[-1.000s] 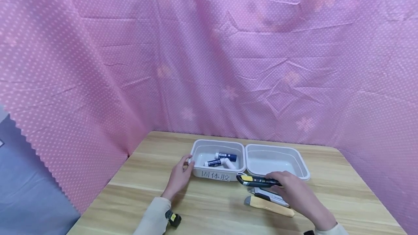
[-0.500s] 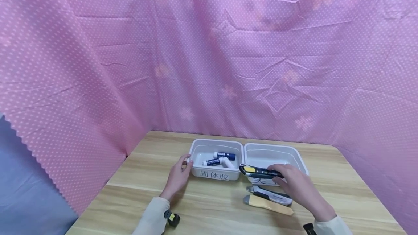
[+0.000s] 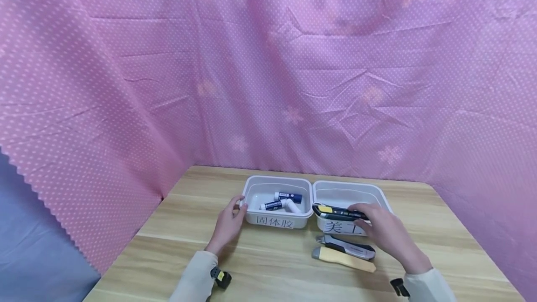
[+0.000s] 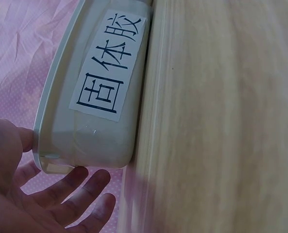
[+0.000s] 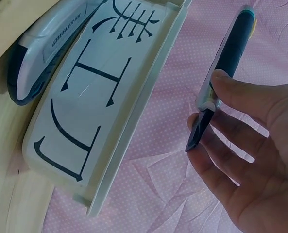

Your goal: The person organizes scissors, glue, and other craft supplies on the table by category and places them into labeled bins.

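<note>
In my right hand [image 3: 388, 232] is a black utility knife [image 5: 233, 48] with a yellow slider, pinched between thumb and fingers. It is held above the front rim of the right white plastic box [image 5: 129, 121], whose front carries a label in black characters. My left hand [image 3: 228, 225] holds the front left corner of the left white plastic box [image 4: 105, 141], thumb at the rim and fingers against the end wall. Several blue-and-white glue sticks [image 3: 289, 197] lie inside that box. A grey-and-black utility knife [image 3: 348, 247] and a yellow one [image 3: 344, 259] lie before the right box.
The two boxes stand side by side toward the back of the wooden table [image 3: 268, 269]. Behind and along the sides hangs a pink dotted curtain [image 3: 293, 83]. A black wrist device [image 3: 221, 277] sits at the left sleeve.
My right hand has lifted the black utility knife up and away from the other knives, to over the right box's front rim. The left hand stays at its box corner.
</note>
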{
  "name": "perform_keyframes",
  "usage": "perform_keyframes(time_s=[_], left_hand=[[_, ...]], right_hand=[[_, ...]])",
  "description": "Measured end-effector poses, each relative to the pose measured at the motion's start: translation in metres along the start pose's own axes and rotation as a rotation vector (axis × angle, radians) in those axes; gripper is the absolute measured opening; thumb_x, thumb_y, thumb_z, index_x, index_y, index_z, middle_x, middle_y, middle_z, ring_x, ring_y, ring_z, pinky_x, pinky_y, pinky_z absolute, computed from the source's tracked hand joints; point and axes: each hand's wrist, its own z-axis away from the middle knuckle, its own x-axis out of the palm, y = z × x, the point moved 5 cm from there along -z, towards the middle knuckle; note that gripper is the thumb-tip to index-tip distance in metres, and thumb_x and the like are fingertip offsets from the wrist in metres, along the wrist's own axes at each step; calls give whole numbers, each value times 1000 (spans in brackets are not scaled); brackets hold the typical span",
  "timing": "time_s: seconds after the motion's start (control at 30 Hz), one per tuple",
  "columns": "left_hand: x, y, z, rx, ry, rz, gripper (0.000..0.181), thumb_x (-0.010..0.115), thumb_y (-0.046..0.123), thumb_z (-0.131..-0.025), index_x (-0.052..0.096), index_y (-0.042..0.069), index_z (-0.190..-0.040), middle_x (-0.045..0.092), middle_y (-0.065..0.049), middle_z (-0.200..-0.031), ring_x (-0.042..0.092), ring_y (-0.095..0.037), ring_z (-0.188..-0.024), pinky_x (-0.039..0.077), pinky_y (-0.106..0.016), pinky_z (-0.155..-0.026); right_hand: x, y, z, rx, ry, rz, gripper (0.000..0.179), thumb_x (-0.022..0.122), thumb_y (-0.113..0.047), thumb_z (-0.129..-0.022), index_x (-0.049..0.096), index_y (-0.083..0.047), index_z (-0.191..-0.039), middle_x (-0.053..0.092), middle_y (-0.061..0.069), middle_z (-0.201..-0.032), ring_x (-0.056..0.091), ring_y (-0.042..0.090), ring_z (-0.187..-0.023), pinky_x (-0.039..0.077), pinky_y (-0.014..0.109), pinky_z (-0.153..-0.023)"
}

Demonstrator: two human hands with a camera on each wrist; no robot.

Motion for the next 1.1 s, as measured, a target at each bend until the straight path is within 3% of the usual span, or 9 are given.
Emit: perform_keyframes(time_s=[0.53, 0.87, 1.1], left_hand=[[2, 0, 1, 10, 1, 11, 44, 55, 28, -107, 52, 13, -147, 65, -24, -125, 71, -30, -100, 61, -41, -82], [3, -1, -2, 0, -3, 15, 47, 54, 35, -106, 50, 15, -149, 65, -21, -128, 71, -29, -103, 60, -40, -85], [1, -2, -1, 25, 9, 8, 45, 54, 31, -107, 51, 12, -147, 66, -23, -125, 71, -29, -100, 61, -40, -82]], right_hand=[[6, 12, -1, 62, 1, -21, 33, 82, -4, -83, 74, -11, -114, 75, 7, -110, 70, 31, -102, 58, 54, -82], [13, 25, -1, 95, 10, -11, 31, 80, -2, -84, 74, -8, -114, 75, 10, -108, 70, 33, -101, 57, 55, -83], [17, 31, -2, 114, 20, -8, 31, 80, -2, -84, 74, -6, -113, 75, 12, -108, 70, 33, -100, 56, 56, -84]])
